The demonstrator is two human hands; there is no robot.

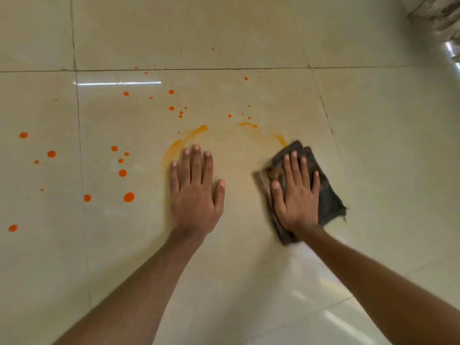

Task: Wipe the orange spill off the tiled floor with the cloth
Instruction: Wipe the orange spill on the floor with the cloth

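A dark folded cloth [328, 195] lies flat on the glossy cream tiled floor [224, 46]. My right hand [296, 192] presses down on it with straight, spread fingers. My left hand [196, 192] rests flat on the bare tile to the cloth's left, fingers straight. An orange smear [183, 141] arcs just beyond my left fingertips, and a thinner orange streak [276, 136] runs to the cloth's far corner. Several orange drops [129, 197] are scattered across the tiles to the left and farther ahead.
Dark grout lines [174, 69] cross the floor between the tiles. At the top right corner stands a blurred grey object with a shiny metal part [451, 49]. A bright light reflection streaks the tile at the upper left.
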